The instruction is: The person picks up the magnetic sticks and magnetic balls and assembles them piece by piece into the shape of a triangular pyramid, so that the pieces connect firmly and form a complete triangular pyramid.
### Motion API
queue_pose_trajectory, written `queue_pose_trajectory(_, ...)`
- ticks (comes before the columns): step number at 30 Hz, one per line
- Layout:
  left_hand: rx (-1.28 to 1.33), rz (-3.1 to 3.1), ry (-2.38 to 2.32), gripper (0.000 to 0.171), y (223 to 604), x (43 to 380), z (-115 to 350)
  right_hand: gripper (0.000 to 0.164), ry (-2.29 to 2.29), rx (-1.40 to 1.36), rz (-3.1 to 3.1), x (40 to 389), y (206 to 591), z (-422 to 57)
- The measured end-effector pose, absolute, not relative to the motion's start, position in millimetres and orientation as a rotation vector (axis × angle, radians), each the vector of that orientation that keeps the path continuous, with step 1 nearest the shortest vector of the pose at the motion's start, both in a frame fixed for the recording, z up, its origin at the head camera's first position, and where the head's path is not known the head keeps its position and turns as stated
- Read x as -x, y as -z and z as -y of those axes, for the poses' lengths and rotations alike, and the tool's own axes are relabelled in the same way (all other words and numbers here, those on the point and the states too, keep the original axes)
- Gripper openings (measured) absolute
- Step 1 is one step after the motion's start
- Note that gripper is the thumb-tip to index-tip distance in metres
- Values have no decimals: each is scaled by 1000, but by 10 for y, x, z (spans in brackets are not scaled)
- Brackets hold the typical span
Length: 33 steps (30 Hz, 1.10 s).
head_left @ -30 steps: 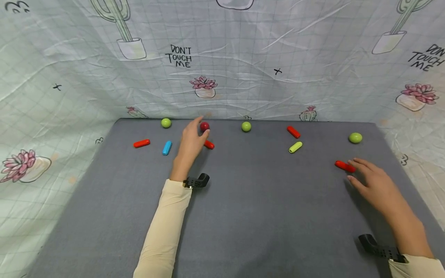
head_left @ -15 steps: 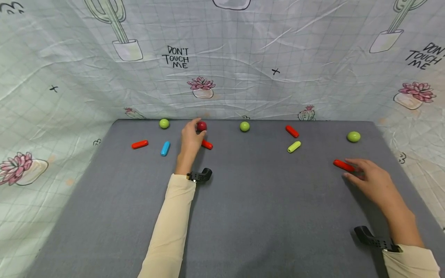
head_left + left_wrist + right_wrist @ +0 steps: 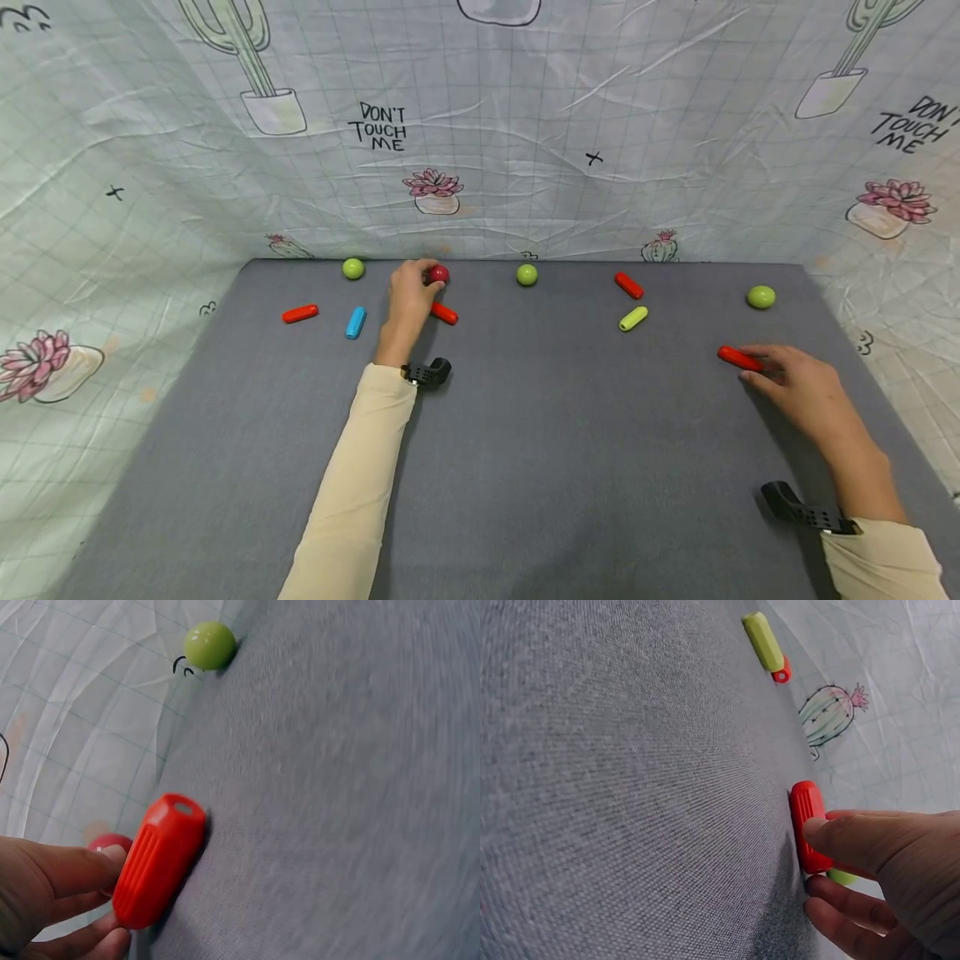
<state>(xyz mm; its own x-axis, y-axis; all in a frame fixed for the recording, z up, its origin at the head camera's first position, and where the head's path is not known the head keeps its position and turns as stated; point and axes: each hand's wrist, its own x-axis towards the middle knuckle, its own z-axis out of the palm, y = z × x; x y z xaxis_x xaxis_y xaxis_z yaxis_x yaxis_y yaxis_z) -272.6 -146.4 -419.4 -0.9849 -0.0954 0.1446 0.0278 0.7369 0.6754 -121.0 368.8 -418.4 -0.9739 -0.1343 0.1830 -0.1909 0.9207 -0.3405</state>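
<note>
Pinching red ball (image 3: 440, 274) between thumb and fingertips: left grip (image 3: 408, 296), near far edge of grey tabletop (image 3: 525, 450). Ribbed red piece (image 3: 161, 862) lies just beside left thumb. Right grip (image 3: 806, 392) has thumb and fingers on right end of second red piece (image 3: 738, 358), holding it. Left of left grip: blue piece (image 3: 356, 322), green ball (image 3: 353, 268), third red piece (image 3: 300, 313). Between grips: middle green ball (image 3: 527, 275), yellow piece (image 3: 633, 318) near fourth red piece (image 3: 628, 285). Beyond right grip: third green ball (image 3: 761, 297). Patterned sheet (image 3: 525, 192) rises behind.
</note>
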Motion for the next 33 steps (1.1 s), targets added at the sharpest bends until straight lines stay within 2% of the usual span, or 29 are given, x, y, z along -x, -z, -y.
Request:
queue_pose_trajectory(14, 81, 2855, 1019, 33, 4123, 2757, 1512, 32, -519, -224, 2905, 1251, 4191, -3718)
queue_pose_trajectory(27, 126, 2900, 980, 48, 4167, 2788, 1544, 29, -517, -208, 2854, 1271, 4221, -3708)
queue_pose_trajectory(33, 176, 2913, 923, 48, 4151, 2792, 1541, 29, -525, -179, 2869, 1270, 4227, -3682)
